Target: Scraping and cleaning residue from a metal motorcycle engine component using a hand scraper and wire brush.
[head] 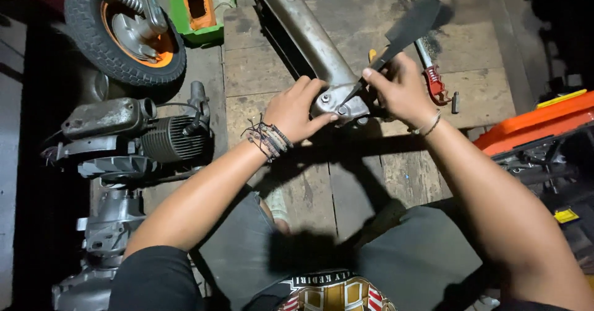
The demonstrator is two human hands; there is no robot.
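One head-worn camera looks steeply down from close above the wooden floor [371, 181]. The person's lap fills the 6 o'clock edge, both forearms reach toward frame centre, a wheel [124, 32] sits at 11 o'clock, and an orange case [535, 125] at 3 o'clock.

Metal arm part [312, 42] dull silver-grey w/ dark grime streaks. Blade [405, 29] flat black. Wrist bands [267, 139] on left hand [296, 110] braided black, brown & pale. Bracelet [431, 124] on right hand [399, 88] silver. Clamp tool [435, 81] red w/ silver shaft. Wheel [124, 29]: black tyre, orange rim, grey hub. Box [201, 4] green w/ orange insert. Engine [133, 138] grey-black, finned. Case [535, 125] orange w/ yellow strip. Floor planks [365, 181] weathered brown-grey.
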